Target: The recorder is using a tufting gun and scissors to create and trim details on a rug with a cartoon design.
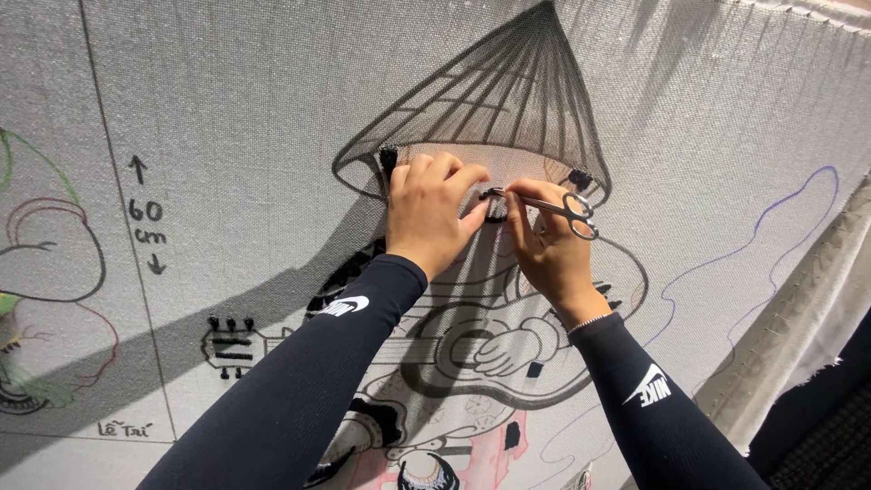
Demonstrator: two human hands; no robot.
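Observation:
My left hand [428,210] presses flat against a stretched grey tufting cloth [254,109], fingers bent, just under a drawn conical hat [508,100]. Right beside it, my right hand [544,247] holds small silver scissors [555,207], with the blades pointing left at a small black yarn patch [494,194] between the two hands. Both forearms are in black sleeves. The cloth carries a line drawing of a figure with a guitar [454,349], partly filled with black tufted yarn.
Another coloured drawing [36,272] shows at the cloth's left edge, behind a drawn vertical line. A hand-drawn arrow mark sits on the cloth at the left. The frame's padded edge [798,327] runs diagonally at the right, with dark material beyond it.

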